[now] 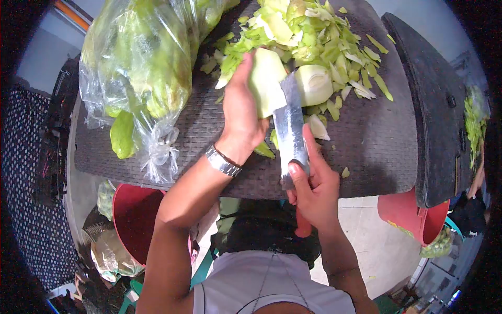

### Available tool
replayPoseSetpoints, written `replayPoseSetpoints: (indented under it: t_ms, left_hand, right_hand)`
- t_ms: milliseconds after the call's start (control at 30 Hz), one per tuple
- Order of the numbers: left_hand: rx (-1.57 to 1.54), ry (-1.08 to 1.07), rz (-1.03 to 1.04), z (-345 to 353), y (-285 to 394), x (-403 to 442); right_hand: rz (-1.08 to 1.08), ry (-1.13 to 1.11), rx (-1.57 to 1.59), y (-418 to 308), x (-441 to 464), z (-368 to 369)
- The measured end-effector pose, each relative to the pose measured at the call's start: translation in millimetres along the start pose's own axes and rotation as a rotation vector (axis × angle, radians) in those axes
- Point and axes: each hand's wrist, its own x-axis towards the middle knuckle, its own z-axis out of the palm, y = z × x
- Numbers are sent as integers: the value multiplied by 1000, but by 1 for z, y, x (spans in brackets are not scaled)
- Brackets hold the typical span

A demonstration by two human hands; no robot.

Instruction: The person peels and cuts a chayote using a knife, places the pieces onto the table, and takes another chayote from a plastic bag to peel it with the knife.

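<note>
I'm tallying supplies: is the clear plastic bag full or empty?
Well filled: green vegetables bulge inside the plastic bag. Completely full? Cannot tell; its top is out of view.

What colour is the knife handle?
Red; the knife handle shows best in the head view.

Two hands (314, 191) hold one knife (289, 125) and one peeled vegetable (265, 86). Toward the table's (387, 152) far edge lie a second vegetable (312, 86) and peelings (314, 44) beyond counting; by its left edge, at least one bag (141, 63); past its near edge, two buckets (133, 222).
</note>
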Motion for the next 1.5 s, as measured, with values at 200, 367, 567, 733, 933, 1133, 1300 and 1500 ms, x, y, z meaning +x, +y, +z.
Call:
replayPoseSetpoints:
  t_ms: [200,367,567,733,933,1133,1300,1500]
  left_hand:
    - [-23,-111,-70,-5,2,-3]
    - [-21,-99,-59,4,4,-7]
    - [29,-143,-99,2,10,-8]
    - [-100,-105,-66,3,2,-3]
    - [-41,-148,-31,-1,1,-4]
    - [37,-76,-3,2,1,-3]
    - [19,-169,-105,3,5,-9]
    - [16,-110,-125,0,0,-4]
  right_hand:
    - [2,-17,22,-4,6,0]
    - [38,-34,112,-15,3,-1]
    - [120,-142,194,-23,-1,-10]
    - [65,-43,195,-21,4,-7]
    - [36,-6,94,-13,5,-1]
    - [80,14,305,-20,11,-14]
    - [-385,273,-367,-30,48,-14]
    - [-632,389,-739,-47,115,-15]
